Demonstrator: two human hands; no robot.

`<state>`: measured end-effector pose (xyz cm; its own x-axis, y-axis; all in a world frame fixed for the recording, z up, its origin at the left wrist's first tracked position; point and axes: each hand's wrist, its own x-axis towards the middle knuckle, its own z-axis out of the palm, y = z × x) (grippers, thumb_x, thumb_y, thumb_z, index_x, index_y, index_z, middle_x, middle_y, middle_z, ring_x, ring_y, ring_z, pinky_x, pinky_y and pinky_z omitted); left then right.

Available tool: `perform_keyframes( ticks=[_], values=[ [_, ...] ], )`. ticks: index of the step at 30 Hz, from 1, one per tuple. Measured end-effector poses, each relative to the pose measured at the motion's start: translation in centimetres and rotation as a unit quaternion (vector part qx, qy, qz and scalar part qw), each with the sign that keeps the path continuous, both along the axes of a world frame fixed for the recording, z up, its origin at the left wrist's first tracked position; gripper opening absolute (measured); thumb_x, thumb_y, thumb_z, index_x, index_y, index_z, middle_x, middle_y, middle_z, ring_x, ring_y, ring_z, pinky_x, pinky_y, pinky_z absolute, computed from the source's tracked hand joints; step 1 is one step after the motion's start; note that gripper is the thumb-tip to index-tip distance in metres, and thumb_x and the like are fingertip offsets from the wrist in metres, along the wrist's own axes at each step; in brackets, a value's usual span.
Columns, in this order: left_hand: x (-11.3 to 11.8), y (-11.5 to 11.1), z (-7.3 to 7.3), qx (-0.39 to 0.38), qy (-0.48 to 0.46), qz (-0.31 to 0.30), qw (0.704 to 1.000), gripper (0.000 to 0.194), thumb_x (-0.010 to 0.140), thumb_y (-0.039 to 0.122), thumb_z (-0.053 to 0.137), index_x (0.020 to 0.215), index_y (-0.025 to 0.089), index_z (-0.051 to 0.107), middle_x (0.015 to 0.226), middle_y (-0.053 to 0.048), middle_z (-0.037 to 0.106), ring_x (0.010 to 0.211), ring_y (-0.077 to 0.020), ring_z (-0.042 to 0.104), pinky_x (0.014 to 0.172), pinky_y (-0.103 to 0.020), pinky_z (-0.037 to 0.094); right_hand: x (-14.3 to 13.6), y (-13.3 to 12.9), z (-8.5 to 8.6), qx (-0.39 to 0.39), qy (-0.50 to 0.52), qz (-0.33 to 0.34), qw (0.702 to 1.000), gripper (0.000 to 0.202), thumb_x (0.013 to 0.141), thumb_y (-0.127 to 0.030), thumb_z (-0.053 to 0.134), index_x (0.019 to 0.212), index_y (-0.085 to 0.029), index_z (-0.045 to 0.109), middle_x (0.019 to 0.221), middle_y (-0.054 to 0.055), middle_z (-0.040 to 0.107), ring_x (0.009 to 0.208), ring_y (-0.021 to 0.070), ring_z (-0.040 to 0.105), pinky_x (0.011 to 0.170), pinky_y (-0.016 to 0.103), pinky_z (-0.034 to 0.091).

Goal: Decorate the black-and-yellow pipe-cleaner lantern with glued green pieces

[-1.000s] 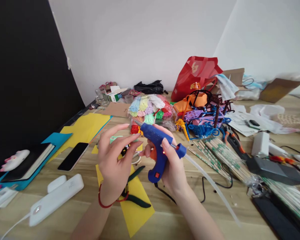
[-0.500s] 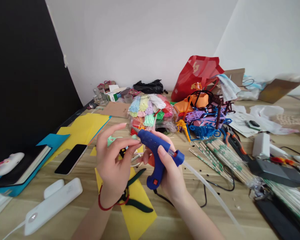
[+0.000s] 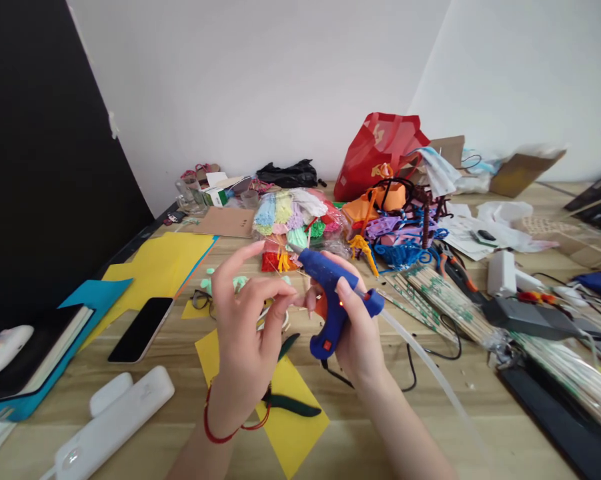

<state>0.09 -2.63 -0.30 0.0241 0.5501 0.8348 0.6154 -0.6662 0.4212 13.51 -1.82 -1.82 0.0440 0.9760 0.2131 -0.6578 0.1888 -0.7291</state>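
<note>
My right hand (image 3: 357, 327) is wrapped round a blue hot glue gun (image 3: 326, 280), its nozzle pointing up and left. A long clear glue stick (image 3: 425, 357) trails from the gun's back end. My left hand (image 3: 250, 327) is raised beside the nozzle, thumb and index finger pinched together; what lies between them, if anything, is too small to make out. The left fingertips are close to the fingers of my right hand. Below the hands, dark green-handled cutters (image 3: 295, 405) rest on a yellow sheet (image 3: 293, 443). Small mint-green pieces (image 3: 239, 283) lie behind my left hand.
At left are a phone (image 3: 141, 329), a white power strip (image 3: 117, 427) and yellow sheets (image 3: 165, 257). Behind stand bagged pastel pipe cleaners (image 3: 295, 210) and a red bag (image 3: 375, 153). Bundled sticks (image 3: 453, 307), pliers (image 3: 457, 273) and a black cord (image 3: 437, 355) lie to the right.
Both hands have shifted slightly right in view with the glue gun. My left fingertips have moved down and away from the nozzle. The camera view has turned a little to the right.
</note>
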Motion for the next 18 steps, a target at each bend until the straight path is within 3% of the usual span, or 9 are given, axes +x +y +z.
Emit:
perform_keyframes(
  ticks=[5,8,11,18],
  values=[
    [-1.1,-0.2,0.6,0.007,0.024,-0.054,0.998,0.020,0.090,0.002,0.061,0.096,0.021,0.065,0.139,-0.007,0.051,0.126,-0.0211,0.055,0.091,-0.030,0.057,1.9,0.4,0.2,0.035,-0.041,-0.034,0.998,0.032,0.090,-0.040,0.067,0.121,-0.031,0.063,0.081,-0.001,0.070,0.065,0.0162,0.067,0.070,0.037,0.061],
    [-1.2,-0.1,0.7,0.008,0.036,-0.116,0.993,0.020,0.092,0.001,0.059,0.097,0.020,0.064,0.145,-0.006,0.046,0.093,-0.0099,0.067,0.087,-0.028,0.057,2.8,0.1,0.5,0.057,-0.104,-0.034,0.992,0.037,0.095,-0.041,0.063,0.130,-0.033,0.058,0.083,0.001,0.073,0.069,0.0189,0.070,0.075,0.041,0.060],
    [-0.9,0.0,0.5,-0.005,0.034,-0.177,0.984,0.017,0.092,0.002,0.059,0.097,0.018,0.062,0.151,-0.007,0.037,0.073,-0.0020,0.065,0.080,-0.025,0.059,3.2,-0.3,1.0,0.061,-0.146,-0.019,0.987,0.037,0.092,-0.034,0.069,0.128,-0.034,0.060,0.090,0.002,0.075,0.078,0.0187,0.072,0.082,0.040,0.060],
    [-0.2,0.4,0.1,0.027,0.028,-0.214,0.976,0.020,0.092,0.000,0.056,0.093,0.019,0.063,0.155,-0.004,0.033,0.082,-0.0033,0.067,0.081,-0.023,0.062,3.1,-0.7,1.2,0.056,-0.137,0.056,0.987,0.053,0.077,-0.018,0.083,0.122,-0.036,0.063,0.091,-0.001,0.075,0.078,0.0163,0.071,0.073,0.032,0.061]
  ],
)
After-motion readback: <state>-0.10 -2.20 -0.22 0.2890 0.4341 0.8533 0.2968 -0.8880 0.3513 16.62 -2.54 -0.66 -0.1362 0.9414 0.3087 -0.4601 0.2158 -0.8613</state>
